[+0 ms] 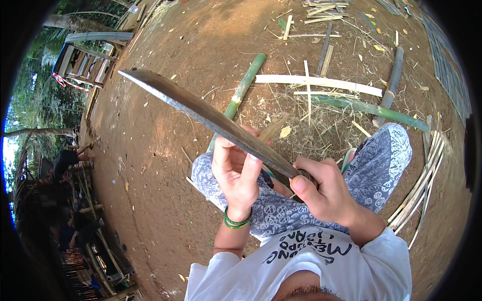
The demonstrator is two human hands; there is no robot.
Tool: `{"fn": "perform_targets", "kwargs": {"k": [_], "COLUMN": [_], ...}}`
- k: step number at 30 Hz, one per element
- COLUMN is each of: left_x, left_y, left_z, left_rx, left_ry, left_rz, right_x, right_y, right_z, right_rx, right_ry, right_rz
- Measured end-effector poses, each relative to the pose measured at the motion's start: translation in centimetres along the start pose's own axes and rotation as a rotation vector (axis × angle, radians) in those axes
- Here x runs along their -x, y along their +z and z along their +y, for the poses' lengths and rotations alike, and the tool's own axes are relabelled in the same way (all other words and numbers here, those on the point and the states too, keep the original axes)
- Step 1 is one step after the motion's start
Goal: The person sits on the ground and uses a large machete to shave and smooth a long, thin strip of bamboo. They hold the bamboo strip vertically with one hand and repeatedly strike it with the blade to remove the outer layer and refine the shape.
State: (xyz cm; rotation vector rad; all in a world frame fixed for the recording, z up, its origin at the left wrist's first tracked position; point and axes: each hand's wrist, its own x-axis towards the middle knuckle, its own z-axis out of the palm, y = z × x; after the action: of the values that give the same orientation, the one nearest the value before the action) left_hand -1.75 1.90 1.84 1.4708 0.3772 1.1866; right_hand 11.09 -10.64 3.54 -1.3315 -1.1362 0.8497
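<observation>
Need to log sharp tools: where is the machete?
The machete slants through the head view's middle, tip toward upper left, lower end in the right hand, blade beside the left hand.

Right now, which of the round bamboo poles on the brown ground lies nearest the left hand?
The leftmost green bamboo pole, partly behind the broad dark metal blade; the other green pole and the grey pole lie farther right.

Outdoor work yard, bare dirt ground [150, 210], green bamboo pole [247, 80], long split strips [420, 185], leafy trees [42, 103] beyond
</observation>
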Motion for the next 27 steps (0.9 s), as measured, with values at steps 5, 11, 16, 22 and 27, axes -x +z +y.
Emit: {"fn": "perform_targets", "kwargs": {"k": [5,11,16,22,27], "left_x": [0.8,0.4,0.7,1.8,4.0], "left_y": [1.0,0.7,0.6,0.2,-0.5], "left_z": [0.3,0.5,1.6,1.5,3.6], "left_rx": [-0.036,-0.194,-0.399,-0.386,-0.282], "left_ry": [-0.036,0.134,0.117,0.209,0.286], "left_rz": [0.051,0.095,0.174,0.208,0.221], "right_x": [1.0,1.4,-0.2,-3.0,-4.4], "right_y": [-0.2,0.9,1.7,4.1,4.8], "right_z": [0.0,2.4,5.6,9.4,9.7], "right_rx": [0.099,-0.14,-0.494,-0.83,-0.9], "right_ry": [-0.02,0.11,0.424,0.613,0.688], "right_rz": [0.04,0.075,0.068,0.206,0.325]}}
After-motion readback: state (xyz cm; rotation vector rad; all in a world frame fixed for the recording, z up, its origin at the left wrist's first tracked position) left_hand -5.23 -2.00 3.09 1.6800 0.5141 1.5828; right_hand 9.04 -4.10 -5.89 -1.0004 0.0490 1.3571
